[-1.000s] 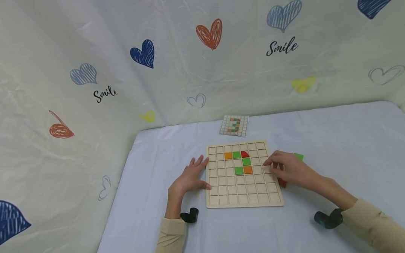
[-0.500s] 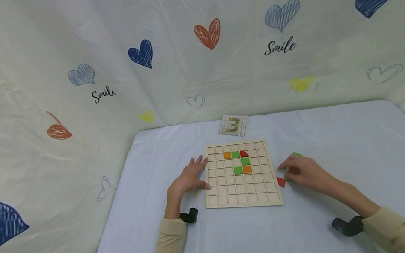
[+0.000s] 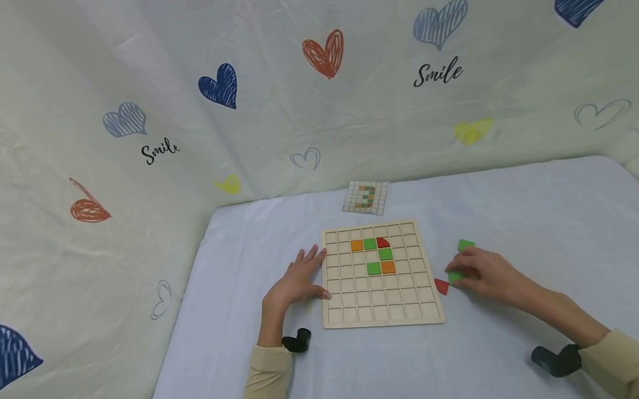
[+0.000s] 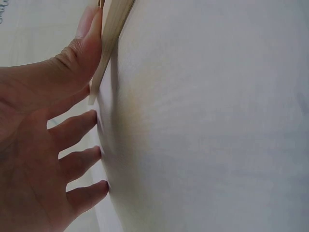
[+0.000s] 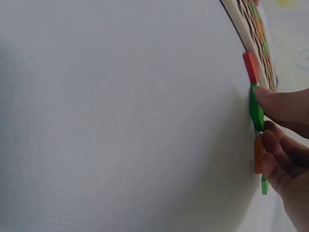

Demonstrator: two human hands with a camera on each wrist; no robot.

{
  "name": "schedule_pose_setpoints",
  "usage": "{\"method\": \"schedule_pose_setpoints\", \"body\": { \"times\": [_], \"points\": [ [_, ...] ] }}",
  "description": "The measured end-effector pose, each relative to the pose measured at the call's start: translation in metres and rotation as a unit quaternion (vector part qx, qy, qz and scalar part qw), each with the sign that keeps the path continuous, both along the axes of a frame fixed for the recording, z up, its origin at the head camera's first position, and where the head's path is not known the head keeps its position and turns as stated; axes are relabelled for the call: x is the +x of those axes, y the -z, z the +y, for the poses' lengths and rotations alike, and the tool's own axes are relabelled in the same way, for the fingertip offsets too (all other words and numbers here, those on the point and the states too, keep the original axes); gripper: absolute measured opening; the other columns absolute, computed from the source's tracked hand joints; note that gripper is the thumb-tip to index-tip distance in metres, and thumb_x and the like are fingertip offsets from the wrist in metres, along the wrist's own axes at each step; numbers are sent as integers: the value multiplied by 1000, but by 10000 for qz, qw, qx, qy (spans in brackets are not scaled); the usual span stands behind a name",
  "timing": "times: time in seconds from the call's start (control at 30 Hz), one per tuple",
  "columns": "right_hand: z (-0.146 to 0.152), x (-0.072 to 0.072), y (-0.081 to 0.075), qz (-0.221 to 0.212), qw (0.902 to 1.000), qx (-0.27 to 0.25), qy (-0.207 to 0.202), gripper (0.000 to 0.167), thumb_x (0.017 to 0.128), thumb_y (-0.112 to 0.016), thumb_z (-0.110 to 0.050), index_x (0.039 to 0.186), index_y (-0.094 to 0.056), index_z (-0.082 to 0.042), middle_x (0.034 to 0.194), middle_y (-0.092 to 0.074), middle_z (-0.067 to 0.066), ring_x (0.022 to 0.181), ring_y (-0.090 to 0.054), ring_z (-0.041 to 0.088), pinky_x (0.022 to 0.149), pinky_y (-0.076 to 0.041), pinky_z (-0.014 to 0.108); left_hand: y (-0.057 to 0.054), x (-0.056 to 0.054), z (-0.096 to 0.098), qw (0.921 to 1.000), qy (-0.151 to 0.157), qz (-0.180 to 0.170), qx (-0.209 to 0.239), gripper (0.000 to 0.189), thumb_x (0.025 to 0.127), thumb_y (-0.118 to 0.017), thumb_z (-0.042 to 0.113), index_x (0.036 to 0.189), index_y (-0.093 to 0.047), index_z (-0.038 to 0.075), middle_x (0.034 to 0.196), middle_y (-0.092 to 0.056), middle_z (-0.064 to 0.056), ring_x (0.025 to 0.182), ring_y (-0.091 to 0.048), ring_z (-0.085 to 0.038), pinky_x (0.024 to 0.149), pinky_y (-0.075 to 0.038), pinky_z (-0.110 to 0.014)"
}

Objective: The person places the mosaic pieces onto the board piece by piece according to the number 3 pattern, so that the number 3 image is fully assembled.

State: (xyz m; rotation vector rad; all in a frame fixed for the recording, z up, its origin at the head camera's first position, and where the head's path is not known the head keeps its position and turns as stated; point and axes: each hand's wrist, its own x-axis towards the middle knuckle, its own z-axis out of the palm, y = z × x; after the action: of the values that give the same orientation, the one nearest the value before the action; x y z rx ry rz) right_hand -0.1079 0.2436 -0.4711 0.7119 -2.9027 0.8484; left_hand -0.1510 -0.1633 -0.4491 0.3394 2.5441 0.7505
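Note:
My left hand [image 3: 293, 284] rests at the left edge of a wooden grid board [image 3: 351, 314], fingers spread. In the left wrist view the thumb lies against the board's side [image 4: 113, 34]. Orange, green and red tiles sit in several upper-middle squares. Right of the board, my right hand [image 3: 491, 275] pinches a green tile [image 3: 454, 277] at the tabletop. The right wrist view has the thumb on one end of that green tile [image 5: 256, 108], fingertips at the other. A red rounded-corner tile [image 3: 442, 286] lies beside it. Under the fingers are an orange tile [image 5: 258, 154] and another green tile [image 5: 264, 185].
A printed pattern card [image 3: 366, 197] with a coloured grid lies behind the board. White cloth [image 3: 391, 369] covers the table. A curtain with hearts [image 3: 324, 53] and "Smile" lettering hangs behind. Black wrist devices [image 3: 298, 341] are worn at both sleeves.
My right hand has moved right, from over the board's right edge to the loose tiles, and now pinches a green one. The red tile has come into full view. The left hand stays put.

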Motion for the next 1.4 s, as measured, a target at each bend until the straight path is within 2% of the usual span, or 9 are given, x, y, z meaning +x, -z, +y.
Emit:
{"method": "schedule_pose_setpoints", "body": {
  "times": [0.23,0.37,0.5,0.63,0.73,1.0,1.2,1.4],
  "points": [
    [0,-1,3,300,9992,-222,109,30,71,-89,3,92,-74,-11,87,-71,-8,75,-60,2,68,-58,24,1,0,-1,10000,22,7,-35,103,80,-88,22,164,-29,13,173,-15,-9,161,-2,-36,129,-8,-58],
    [-1,-1,3,601,9975,-335,155,31,69,-89,5,93,-76,-10,85,-73,-7,73,-61,0,65,-58,24,0,-1,0,10000,18,21,-43,102,81,-87,22,164,-29,15,173,-15,-8,161,-2,-35,129,-8,-58],
    [-1,-1,0,853,9954,-442,26,33,68,-88,7,96,-78,-8,85,-73,-7,73,-60,-2,62,-56,22,-1,0,0,10000,9,16,-21,102,81,-87,22,164,-29,16,173,-15,-7,161,-1,-34,130,-7,-57],
    [-2,-1,-2,965,9942,-472,45,33,69,-86,9,96,-80,-8,82,-67,-11,73,-56,-4,61,-55,20,-1,0,0,10000,11,5,-16,102,81,-88,22,164,-29,15,173,-15,-7,161,-1,-34,129,-7,-57],
    [-2,-1,-2,989,9937,-523,118,33,69,-85,11,95,-80,-9,82,-65,-11,72,-58,-3,62,-55,20,-1,-1,0,10000,19,15,-36,102,81,-88,22,164,-29,15,173,-15,-7,161,-1,-34,130,-7,-57],
    [-4,0,-6,280,9971,-593,380,28,75,-84,6,99,-78,-6,92,-75,0,75,-69,9,67,-58,21,2,-2,0,10000,6,9,-40,103,80,-88,22,164,-29,15,173,-15,-8,161,-2,-35,129,-8,-57],
    [-9,1,-8,-457,9948,-720,564,31,78,-83,3,107,-76,-4,98,-76,4,77,-70,6,67,-58,20,0,0,0,10000,-23,-32,-34,102,80,-88,22,164,-29,16,173,-15,-6,161,-1,-34,129,-7,-57],
    [-13,0,-6,-744,9918,-842,608,35,78,-85,0,111,-76,-3,93,-77,2,77,-70,6,65,-57,19,0,0,0,10000,-33,-21,-23,103,80,-88,22,164,-29,16,173,-15,-7,161,-1,-34,130,-7,-57]
  ]
}}
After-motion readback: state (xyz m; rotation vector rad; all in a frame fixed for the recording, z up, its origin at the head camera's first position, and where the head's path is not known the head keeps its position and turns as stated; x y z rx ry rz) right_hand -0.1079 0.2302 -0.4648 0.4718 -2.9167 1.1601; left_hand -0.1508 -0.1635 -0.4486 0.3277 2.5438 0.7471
